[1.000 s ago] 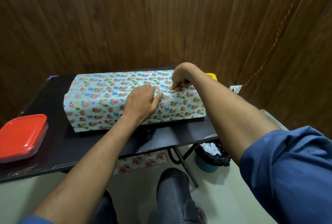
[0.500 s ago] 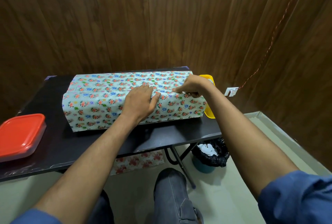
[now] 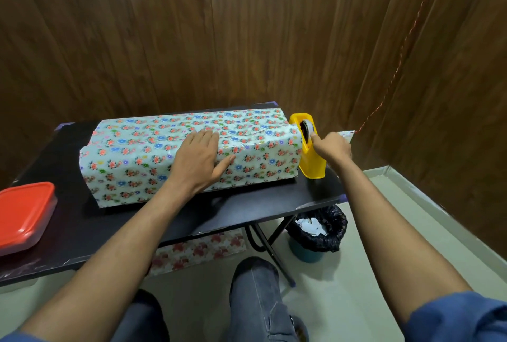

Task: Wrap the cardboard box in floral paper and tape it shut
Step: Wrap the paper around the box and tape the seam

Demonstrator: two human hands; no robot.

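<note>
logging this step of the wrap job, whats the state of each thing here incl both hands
wrapped box: lying on the black table, covered in floral paper, long seam on top
left hand: flat, pressing the paper down near the seam
right hand: at the yellow tape dispenser, thumb on the tape roll
yellow tape dispenser: upright beside the box's right end
red-lidded container: lid on
bin: under the table, black liner, paper scraps inside

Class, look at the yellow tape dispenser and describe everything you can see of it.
The yellow tape dispenser looks like glossy moulded plastic, a narrow upright body open at the top, where a dark roll of tape sits in its slot. It stands on the black table near the right edge, close against the end of the floral-wrapped box. The right hand reaches its top, fingers at the roll.
</note>
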